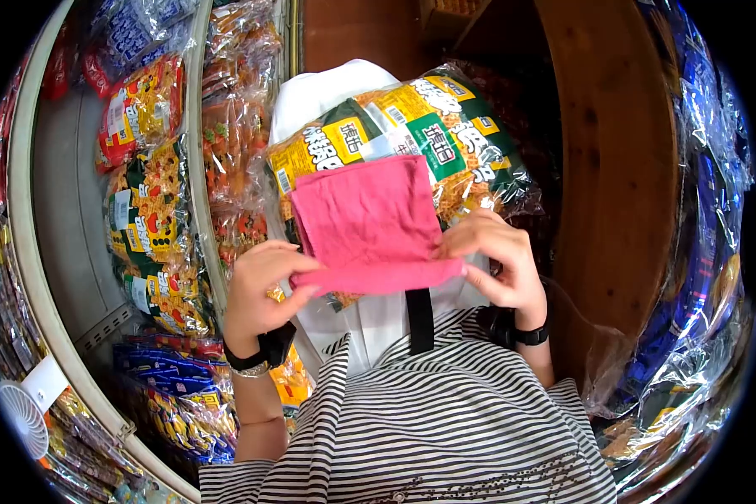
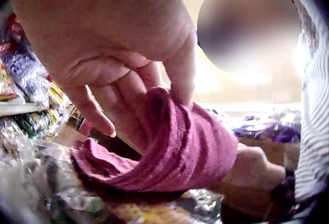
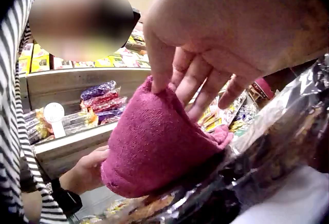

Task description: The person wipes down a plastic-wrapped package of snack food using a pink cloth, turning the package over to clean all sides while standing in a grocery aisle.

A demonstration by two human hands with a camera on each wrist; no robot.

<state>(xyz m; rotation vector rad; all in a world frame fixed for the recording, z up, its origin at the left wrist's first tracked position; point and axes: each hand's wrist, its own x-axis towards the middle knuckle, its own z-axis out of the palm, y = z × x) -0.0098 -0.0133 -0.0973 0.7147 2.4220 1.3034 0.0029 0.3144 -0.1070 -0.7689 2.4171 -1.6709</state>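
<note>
A pink cloth lies over plastic snack bags in front of the person, its near edge folded over into a band. At that edge's left end, my left hand pinches the cloth between thumb and fingers. My right hand pinches the right end of the same edge. From the left wrist view, the cloth curls into a loop under the thumb. In the right wrist view, the thumb and fingers grip a rolled corner of the cloth, which hangs close over the shiny packaging.
Under the snack bags is a white surface with a black strap. Shelves of bagged snacks stand to the left, with a small white fan at lower left. A brown wooden panel and blue packages are at right.
</note>
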